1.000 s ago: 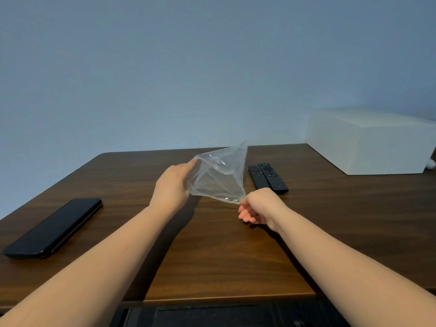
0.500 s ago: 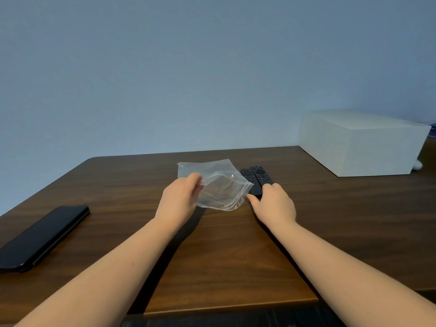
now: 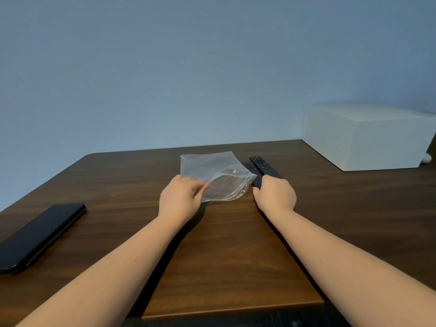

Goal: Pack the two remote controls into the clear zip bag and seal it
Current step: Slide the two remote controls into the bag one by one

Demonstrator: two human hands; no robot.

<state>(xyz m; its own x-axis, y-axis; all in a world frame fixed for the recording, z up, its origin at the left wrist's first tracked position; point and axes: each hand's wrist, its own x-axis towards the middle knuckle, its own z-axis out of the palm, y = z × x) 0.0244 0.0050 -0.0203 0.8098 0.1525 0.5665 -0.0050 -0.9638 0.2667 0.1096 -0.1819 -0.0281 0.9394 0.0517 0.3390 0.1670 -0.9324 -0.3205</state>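
Observation:
A clear zip bag (image 3: 213, 175) is held just above the dark wooden table (image 3: 226, 251), its mouth with a thin red seal line gaping toward the right. My left hand (image 3: 181, 197) pinches the bag's near left edge. Two black remote controls (image 3: 260, 167) lie side by side right of the bag, buttons up, the left one partly behind the plastic. My right hand (image 3: 274, 193) is closed over the near ends of the remotes, hiding them.
A black phone (image 3: 39, 234) lies flat near the table's left edge. A large white box (image 3: 368, 135) stands at the back right corner against the blue-grey wall. The table's front edge runs just below my forearms.
My right hand let go of the bag's corner, moved right and closed over the near ends of the remotes. The bag came down from a raised, stretched shape to lie low, held only by my left hand.

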